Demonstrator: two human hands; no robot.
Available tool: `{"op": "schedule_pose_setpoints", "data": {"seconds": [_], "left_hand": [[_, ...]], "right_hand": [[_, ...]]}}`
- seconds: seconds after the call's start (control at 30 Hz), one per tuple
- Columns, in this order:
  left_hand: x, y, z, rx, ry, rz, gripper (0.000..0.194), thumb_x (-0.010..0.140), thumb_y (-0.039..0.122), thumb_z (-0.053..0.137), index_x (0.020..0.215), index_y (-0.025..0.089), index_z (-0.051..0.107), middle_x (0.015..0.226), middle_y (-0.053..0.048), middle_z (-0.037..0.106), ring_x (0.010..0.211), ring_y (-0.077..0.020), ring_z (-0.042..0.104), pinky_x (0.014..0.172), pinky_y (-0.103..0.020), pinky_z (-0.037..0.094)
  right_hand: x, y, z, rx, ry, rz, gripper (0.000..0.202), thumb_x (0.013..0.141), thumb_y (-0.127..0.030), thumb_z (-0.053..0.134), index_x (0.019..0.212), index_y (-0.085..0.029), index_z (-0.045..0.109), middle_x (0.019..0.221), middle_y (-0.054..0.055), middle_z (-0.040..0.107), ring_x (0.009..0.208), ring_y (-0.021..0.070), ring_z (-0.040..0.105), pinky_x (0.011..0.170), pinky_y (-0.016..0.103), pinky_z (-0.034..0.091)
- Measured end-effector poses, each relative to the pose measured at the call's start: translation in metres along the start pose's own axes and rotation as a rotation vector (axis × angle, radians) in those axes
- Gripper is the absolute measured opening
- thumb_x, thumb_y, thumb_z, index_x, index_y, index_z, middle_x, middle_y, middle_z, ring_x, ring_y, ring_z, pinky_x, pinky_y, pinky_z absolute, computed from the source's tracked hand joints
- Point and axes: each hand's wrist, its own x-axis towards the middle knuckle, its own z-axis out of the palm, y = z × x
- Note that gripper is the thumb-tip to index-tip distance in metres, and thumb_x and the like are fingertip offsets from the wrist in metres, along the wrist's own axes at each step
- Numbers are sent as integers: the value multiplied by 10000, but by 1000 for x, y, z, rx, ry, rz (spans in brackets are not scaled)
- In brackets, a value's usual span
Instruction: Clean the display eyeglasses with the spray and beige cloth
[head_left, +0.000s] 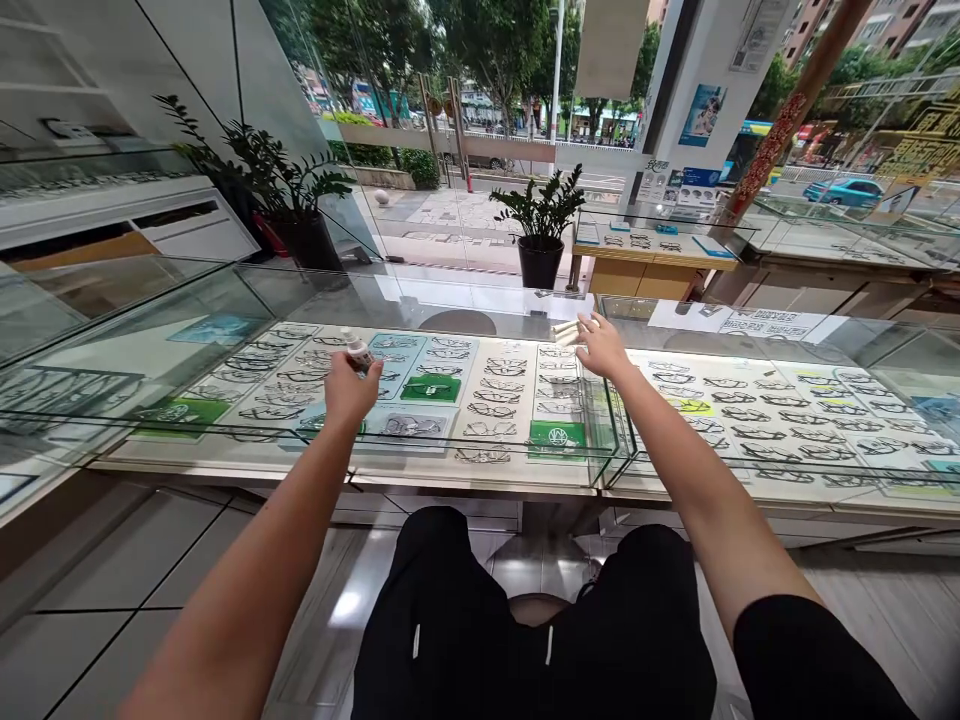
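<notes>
My left hand (349,388) is closed around a small white bottle (355,347) with a white cap, held upright and slightly tilted above the left part of the glass display counter (457,318). Farther right, my right hand (602,346) has its fingers around the right end of a few short cream-coloured rods (565,331). Their exact kind is too small to make out. Those rods are at the counter's glass top, close to the joint between two cases. Under the glass, rows of eyeglasses (493,410) lie on pale trays beneath both hands.
Green cards (556,438) lie among the eyeglasses inside the case. Two potted plants, one dark-potted (541,262) and one at left (300,235), stand beyond the counter by the window. A white printed sheet (772,323) is on the right-hand case. My knees are close to the counter's front edge.
</notes>
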Motion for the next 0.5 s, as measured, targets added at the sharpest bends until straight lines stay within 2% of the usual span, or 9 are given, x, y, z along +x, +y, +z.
{"op": "schedule_pose_setpoints", "data": {"seconds": [0.07,0.17,0.27,0.33,0.4,0.43,0.5], "left_hand": [[0,1,-3,-8,1,-25,479,922,488,767,1211,185,534,1139,-126,704,976,-300,659,903,-414,534],[0,3,-6,-34,-21,-48,508,867,472,804,1209,203,542,1117,-144,697,963,-340,671,889,-453,545],[-5,6,-4,-91,18,-53,586,841,451,815,1275,203,510,1339,-202,604,1127,-374,643,945,-489,547],[-10,10,-5,-152,104,-67,677,844,439,805,1357,190,439,1539,-256,417,1280,-397,567,999,-514,535],[-17,16,-8,-208,200,-83,717,873,414,771,1401,160,358,1608,-288,259,1401,-404,453,1081,-531,494],[-21,21,-12,-226,239,-84,708,895,398,744,1403,140,323,1600,-294,232,1442,-397,394,1140,-540,449],[-34,31,-21,-230,267,-31,681,955,356,651,1416,94,224,1586,-312,166,1527,-384,219,1271,-581,262]], "right_hand": [[14,3,9,2,-12,22,307,950,-257,590,1139,-95,769,1665,162,507,1588,433,274,1299,677,192],[19,6,15,13,17,49,357,936,-247,587,1219,-92,741,1535,176,629,1533,411,366,1299,665,209],[12,8,11,22,98,75,493,951,-266,556,1408,-102,644,1537,182,616,1517,399,389,1305,665,214],[1,10,0,32,194,110,577,969,-292,524,1511,-97,558,1576,209,563,1509,410,400,1296,672,244],[-15,14,-14,54,346,164,604,977,-333,511,1536,-105,536,1556,226,560,1456,410,466,1259,654,338],[-25,16,-22,63,432,197,599,979,-356,510,1524,-111,551,1532,228,574,1411,401,515,1224,632,401],[-47,22,-36,54,567,248,583,982,-390,516,1486,-107,585,1494,231,596,1345,387,578,1159,593,486]]}}
